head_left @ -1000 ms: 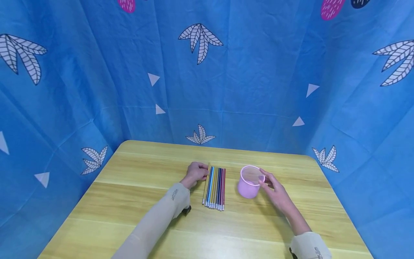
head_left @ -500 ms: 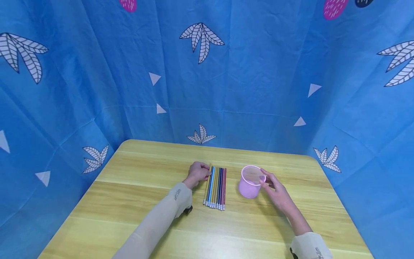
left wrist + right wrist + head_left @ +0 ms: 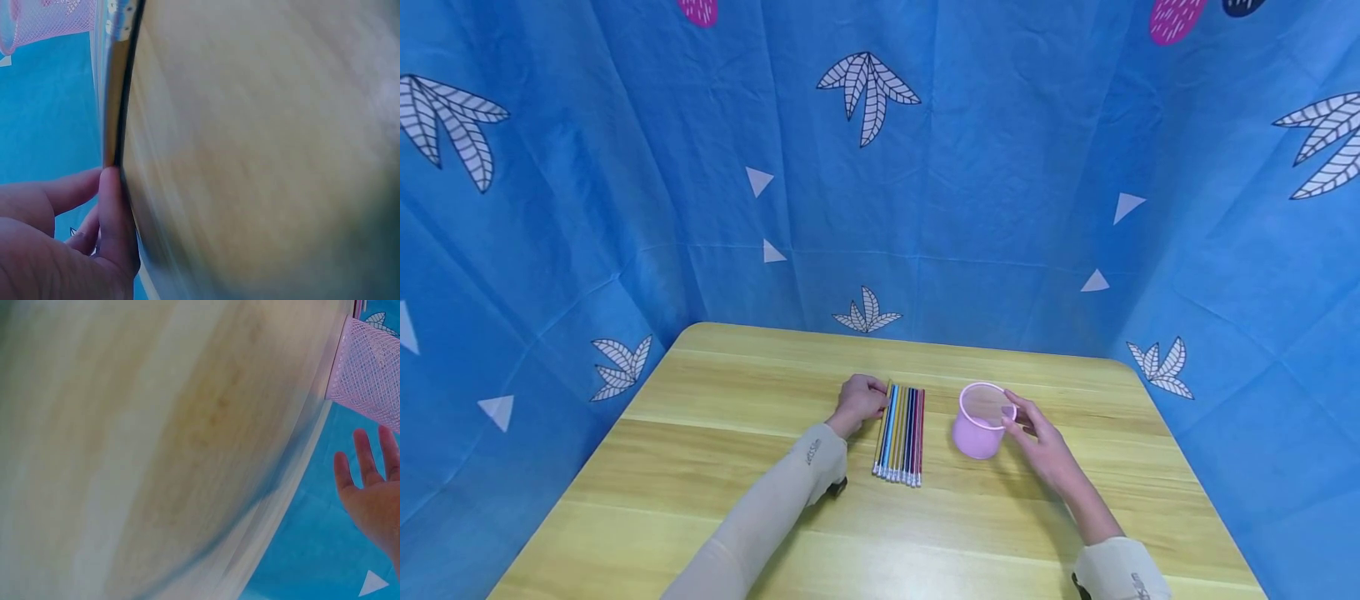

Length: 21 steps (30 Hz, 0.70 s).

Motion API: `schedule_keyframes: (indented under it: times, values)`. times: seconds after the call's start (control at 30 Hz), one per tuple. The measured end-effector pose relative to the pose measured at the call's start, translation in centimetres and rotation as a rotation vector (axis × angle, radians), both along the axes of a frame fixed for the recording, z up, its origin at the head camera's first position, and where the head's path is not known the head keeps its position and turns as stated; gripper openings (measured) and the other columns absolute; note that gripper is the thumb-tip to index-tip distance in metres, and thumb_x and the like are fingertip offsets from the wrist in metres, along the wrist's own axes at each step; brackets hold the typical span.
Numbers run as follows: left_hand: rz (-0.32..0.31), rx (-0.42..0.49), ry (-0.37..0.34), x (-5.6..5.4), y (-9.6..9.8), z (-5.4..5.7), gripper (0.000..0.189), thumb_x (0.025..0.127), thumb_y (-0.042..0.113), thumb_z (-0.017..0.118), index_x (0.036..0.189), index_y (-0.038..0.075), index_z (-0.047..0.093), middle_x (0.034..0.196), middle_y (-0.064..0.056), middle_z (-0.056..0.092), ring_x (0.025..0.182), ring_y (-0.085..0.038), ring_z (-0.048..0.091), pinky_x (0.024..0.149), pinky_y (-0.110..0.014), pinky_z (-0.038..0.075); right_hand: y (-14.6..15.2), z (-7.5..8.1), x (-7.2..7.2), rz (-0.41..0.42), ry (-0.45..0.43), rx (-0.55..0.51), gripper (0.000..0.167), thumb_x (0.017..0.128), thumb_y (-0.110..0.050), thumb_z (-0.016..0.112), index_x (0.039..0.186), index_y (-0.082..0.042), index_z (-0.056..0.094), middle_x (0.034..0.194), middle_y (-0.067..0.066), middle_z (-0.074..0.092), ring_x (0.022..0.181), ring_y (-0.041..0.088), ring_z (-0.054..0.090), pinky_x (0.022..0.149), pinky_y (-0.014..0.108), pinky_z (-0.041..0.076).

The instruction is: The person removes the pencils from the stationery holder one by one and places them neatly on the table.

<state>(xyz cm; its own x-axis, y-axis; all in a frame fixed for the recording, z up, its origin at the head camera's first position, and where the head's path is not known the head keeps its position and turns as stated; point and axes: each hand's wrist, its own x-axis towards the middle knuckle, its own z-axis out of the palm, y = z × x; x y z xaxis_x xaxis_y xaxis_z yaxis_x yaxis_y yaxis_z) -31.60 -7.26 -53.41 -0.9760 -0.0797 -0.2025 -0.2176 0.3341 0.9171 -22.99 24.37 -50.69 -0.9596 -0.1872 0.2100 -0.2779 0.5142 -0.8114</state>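
Note:
A row of pencils (image 3: pixel 903 437) in several colours lies side by side on the table in the head view, eraser ends toward me. At its left edge is a yellow pencil (image 3: pixel 881 437). My left hand (image 3: pixel 860 400) pinches this pencil near its far end; the left wrist view has the thumb and fingers (image 3: pixel 78 190) against it. Right of the row stands a pink mesh cup (image 3: pixel 976 440), upright, with no pencil visible inside. My right hand (image 3: pixel 1041 446) rests at the cup's right side, thumb and index finger at the rim. Its other fingers (image 3: pixel 364 456) extend loosely in the right wrist view.
The wooden table (image 3: pixel 760 375) has light and dark bands of grain and a rounded far edge. A blue patterned cloth (image 3: pixel 880 208) hangs behind it and along both sides.
My left hand has shifted slightly right, bringing the yellow pencil from a small gap up against the row. My right hand and the cup have stayed in place.

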Motion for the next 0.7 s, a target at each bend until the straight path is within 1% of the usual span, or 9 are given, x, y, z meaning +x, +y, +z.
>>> schedule_keyframes:
  times: [0.13,0.23,0.43,0.53,0.7]
  values:
    - [0.001,-0.016,0.003,0.0,0.0,-0.1,0.02,0.086,-0.005,0.071,0.105,0.001,0.074,0.098,-0.012,0.072,0.067,-0.014,0.066,0.057,-0.021,0.061,0.6,-1.7,-0.9,-0.01,0.006,0.006,0.055,0.109,-0.022,0.055,0.159,-0.008,0.038,0.141,0.029,0.059,0.128,0.046,0.058,0.112,0.062,0.047]
    - [0.004,-0.02,0.014,-0.1,0.0,-0.1,0.021,0.085,-0.005,0.072,0.105,0.001,0.074,0.099,-0.013,0.072,0.067,-0.014,0.066,0.057,-0.021,0.061,0.9,-2.3,-1.3,-0.01,0.008,-0.007,0.055,0.108,-0.024,0.056,0.159,-0.011,0.039,0.141,0.026,0.06,0.128,0.044,0.059,0.112,0.06,0.047]
    - [0.022,-0.019,-0.008,-0.4,-0.1,-0.4,0.021,0.085,-0.004,0.075,0.104,0.003,0.074,0.1,-0.012,0.073,0.067,-0.014,0.066,0.056,-0.021,0.061,1.0,-2.4,-1.4,-0.013,0.011,0.003,0.054,0.108,-0.025,0.056,0.159,-0.011,0.04,0.14,0.025,0.061,0.128,0.043,0.059,0.113,0.06,0.047]
    - [0.016,-0.011,-0.016,-0.4,-0.2,-0.3,0.021,0.085,-0.003,0.075,0.105,0.003,0.074,0.098,-0.012,0.073,0.066,-0.014,0.066,0.057,-0.021,0.061,1.0,-2.5,-1.5,-0.014,0.013,0.007,0.054,0.108,-0.025,0.056,0.158,-0.011,0.04,0.14,0.026,0.061,0.128,0.044,0.058,0.112,0.061,0.047]
    - [0.0,0.012,-0.018,-0.2,-0.3,-0.1,0.022,0.086,-0.003,0.075,0.107,0.002,0.073,0.098,-0.012,0.073,0.066,-0.014,0.067,0.059,-0.023,0.063,1.0,-2.4,-1.3,-0.019,0.008,0.02,0.055,0.109,-0.03,0.055,0.159,-0.013,0.04,0.139,0.025,0.061,0.127,0.043,0.059,0.112,0.06,0.047]
